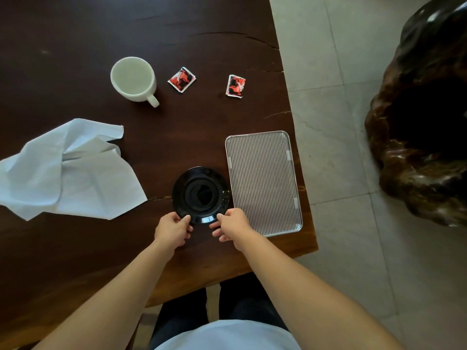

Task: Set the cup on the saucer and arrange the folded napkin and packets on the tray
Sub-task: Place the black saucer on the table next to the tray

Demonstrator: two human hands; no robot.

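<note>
A dark wooden counter carries everything. A white cup is stood upright towards the far side, its handle turned to the near right. Two red-and-black packets are laid to its right, apart from each other. A pale blue napkin (unfolded and rumpled) is spread at the left. A black saucer is set near the front edge, just beside a ribbed metal tray at the counter's right edge.
</note>
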